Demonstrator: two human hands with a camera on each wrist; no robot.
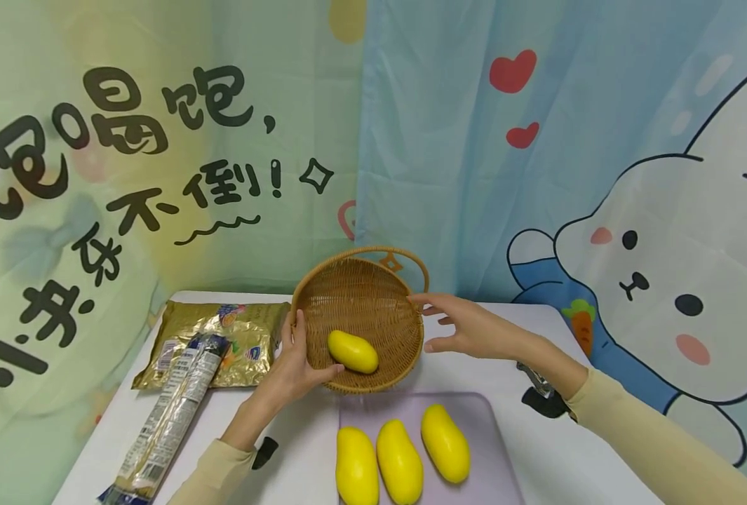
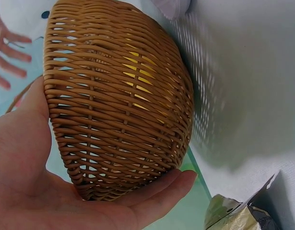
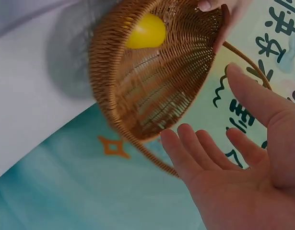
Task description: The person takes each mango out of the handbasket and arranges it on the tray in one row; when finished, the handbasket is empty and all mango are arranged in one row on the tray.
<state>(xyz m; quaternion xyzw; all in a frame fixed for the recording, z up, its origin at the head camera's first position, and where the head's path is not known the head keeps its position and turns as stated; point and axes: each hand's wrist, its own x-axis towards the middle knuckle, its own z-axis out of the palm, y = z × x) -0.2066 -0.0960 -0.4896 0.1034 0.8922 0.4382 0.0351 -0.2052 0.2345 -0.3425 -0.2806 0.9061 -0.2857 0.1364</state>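
A brown wicker basket (image 1: 360, 298) with a hooped handle is tilted so its mouth faces me in the head view. One yellow mango (image 1: 353, 352) lies inside it, low in the bowl. My left hand (image 1: 294, 368) grips the basket's left side, thumb at the rim and fingers spread along the outer weave, as the left wrist view shows. On the other side, my right hand (image 1: 474, 330) has its fingers extended, the index fingertip right at the basket's right rim. In the right wrist view, that palm and the fingers (image 3: 205, 148) hold nothing.
In front of the basket, three yellow mangoes (image 1: 400, 461) lie on a pale purple board (image 1: 480, 428). To the left are a gold foil package (image 1: 247, 330) and a long silver-and-blue packet (image 1: 171, 414) on the white table (image 1: 285, 449). A printed curtain (image 1: 424, 140) hangs behind.
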